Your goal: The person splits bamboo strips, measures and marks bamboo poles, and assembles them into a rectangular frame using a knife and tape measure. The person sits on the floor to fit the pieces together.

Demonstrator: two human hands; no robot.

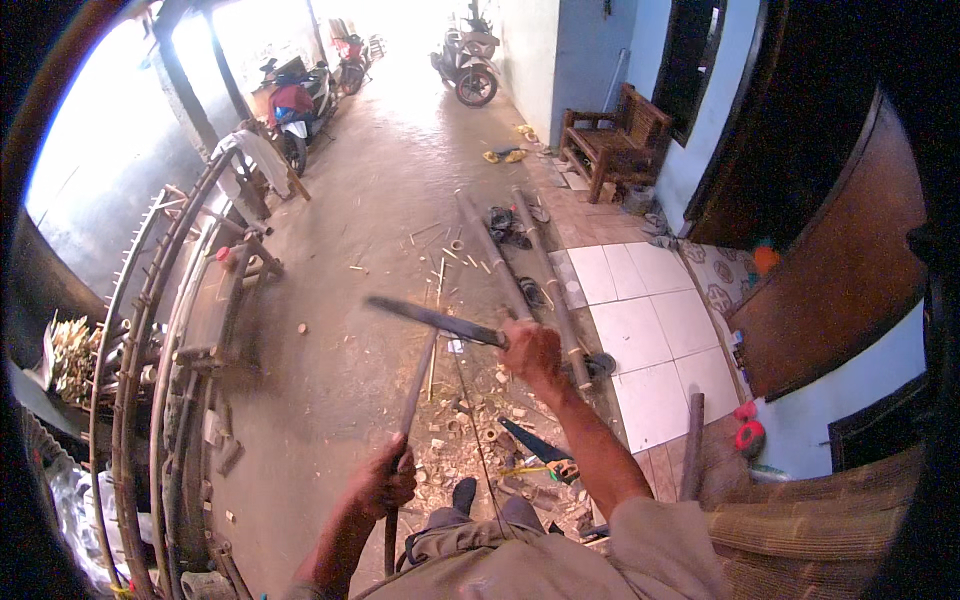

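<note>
My right hand is closed around the handle of a machete, whose long dark blade points to the left. The blade crosses the upper end of a slim bamboo pole and appears to touch it. My left hand grips that pole lower down, holding it at a slant; its lower part runs down beside my left forearm. Below my right hand, a handsaw with a dark blade lies among cut bamboo pieces and shavings. A thin dark cord or strip runs down toward my lap.
Two long bamboo poles lie on the floor ahead, with sandals beside them. A wooden bench and curved bamboo frames stand at left. White tiles border the right side. Motorbikes and a bamboo chair are farther off.
</note>
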